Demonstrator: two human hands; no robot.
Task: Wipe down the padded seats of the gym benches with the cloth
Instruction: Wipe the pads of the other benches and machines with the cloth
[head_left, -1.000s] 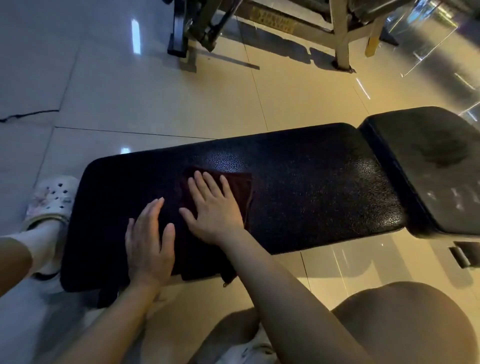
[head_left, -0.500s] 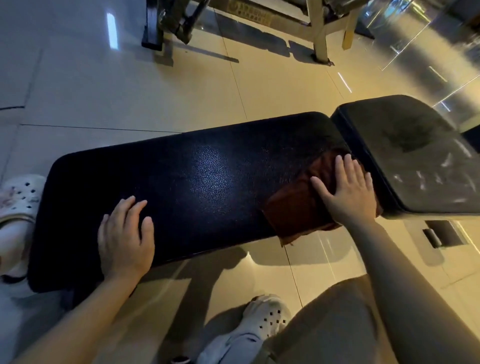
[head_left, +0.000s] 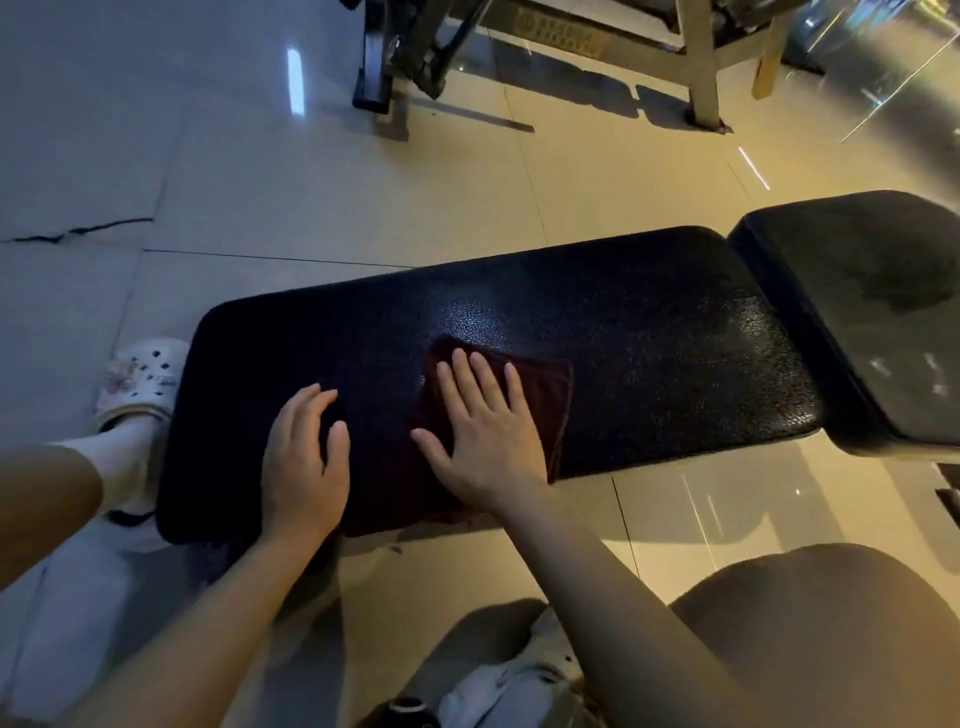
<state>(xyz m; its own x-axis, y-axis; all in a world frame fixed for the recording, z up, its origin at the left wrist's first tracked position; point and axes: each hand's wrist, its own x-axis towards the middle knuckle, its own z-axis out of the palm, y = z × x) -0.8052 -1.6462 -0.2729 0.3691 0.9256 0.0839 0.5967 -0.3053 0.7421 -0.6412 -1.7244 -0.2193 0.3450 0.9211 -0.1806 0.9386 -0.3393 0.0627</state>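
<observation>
Right hand (head_left: 480, 441) pressing flat on cloth (head_left: 545, 395), left hand (head_left: 304, 467) bracing flat on bench pad (head_left: 649, 338); cloth risks bunching, missing patches.

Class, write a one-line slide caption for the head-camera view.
Right hand presses a dark red cloth flat on the black bench pad; left hand rests beside it.

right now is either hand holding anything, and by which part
Nothing is gripped. The right hand presses flat on the middle of the cloth; the left hand rests flat on the bare bench pad.
</observation>
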